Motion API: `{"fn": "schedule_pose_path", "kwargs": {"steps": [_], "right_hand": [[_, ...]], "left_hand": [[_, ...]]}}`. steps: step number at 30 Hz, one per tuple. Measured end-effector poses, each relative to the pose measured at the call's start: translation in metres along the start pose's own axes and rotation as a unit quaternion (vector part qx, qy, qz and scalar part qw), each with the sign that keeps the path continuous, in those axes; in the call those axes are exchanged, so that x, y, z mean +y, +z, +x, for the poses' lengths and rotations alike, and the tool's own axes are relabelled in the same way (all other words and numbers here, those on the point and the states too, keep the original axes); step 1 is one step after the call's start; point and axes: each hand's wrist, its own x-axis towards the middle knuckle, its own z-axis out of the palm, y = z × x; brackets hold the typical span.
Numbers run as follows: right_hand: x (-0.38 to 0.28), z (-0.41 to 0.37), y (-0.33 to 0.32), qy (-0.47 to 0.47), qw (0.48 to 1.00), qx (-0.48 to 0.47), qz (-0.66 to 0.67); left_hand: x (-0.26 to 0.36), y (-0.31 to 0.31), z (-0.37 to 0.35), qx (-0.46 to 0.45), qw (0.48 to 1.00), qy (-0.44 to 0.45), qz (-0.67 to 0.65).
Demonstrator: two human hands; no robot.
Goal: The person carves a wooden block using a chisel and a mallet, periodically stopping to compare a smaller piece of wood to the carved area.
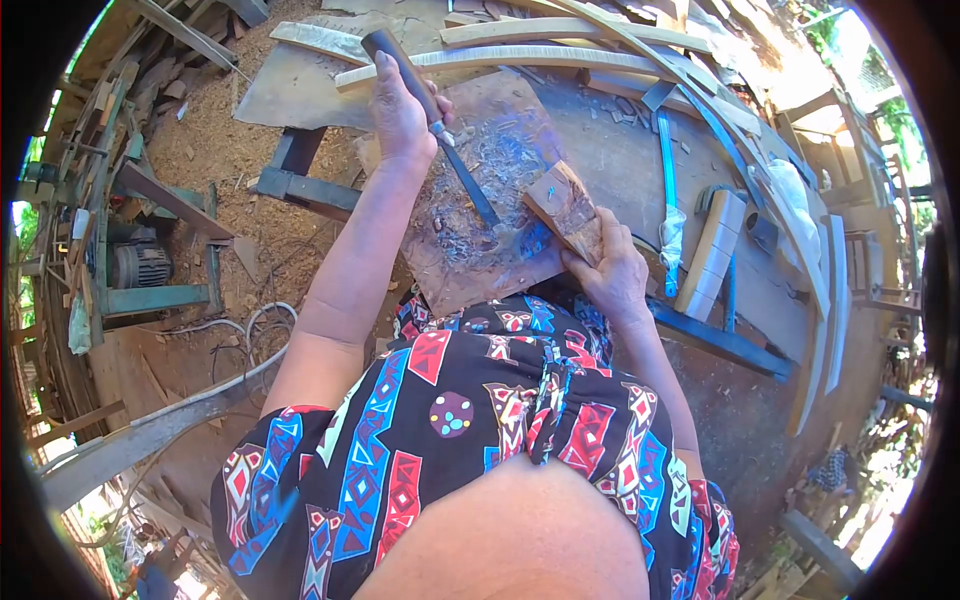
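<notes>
The left hand [400, 110] is clamped around the dark handle of a chisel [470, 185], up at 12 o'clock from the picture's centre. The blade slants down toward 5 o'clock, and its tip rests by the lower edge of a block of wood [568, 208]. The right hand [612, 275] grips that block from below, at 2 o'clock from centre, holding it tilted on a worn board [520, 100]. The hands are apart, one on each thing. Shavings [490, 160] lie on the board at 9 o'clock from the block. The board sits on a tabletop [620, 160]. A pale plank [712, 250] lies at 3 o'clock from the block. An electric motor [140, 265] stands on the ground at 9 o'clock.
</notes>
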Motion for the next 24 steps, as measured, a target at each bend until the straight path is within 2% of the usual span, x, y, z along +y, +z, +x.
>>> {"fn": "schedule_pose_path", "kwargs": {"steps": [2, 9, 12, 14, 24], "right_hand": [[0.000, 0.001, 0.000, -0.002, 1.000, -0.001, 0.000], [0.002, 0.000, 0.003, -0.010, 1.000, 0.006, 0.000], [0.000, 0.000, 0.002, -0.010, 1.000, 0.007, -0.003], [-0.001, -0.001, 0.001, -0.011, 1.000, 0.005, -0.008], [-0.002, 0.000, 0.001, -0.018, 1.000, 0.007, 0.012]], "left_hand": [[-0.001, -0.001, 0.001, 0.008, 1.000, -0.026, -0.013], [-0.001, -0.015, -0.002, 0.007, 0.998, -0.029, -0.047], [-0.004, -0.019, 0.000, 0.050, 0.997, -0.036, -0.052], [-0.006, -0.020, 0.002, 0.129, 0.990, -0.049, -0.031], [-0.004, -0.027, 0.003, 0.087, 0.993, -0.070, -0.030]]}}
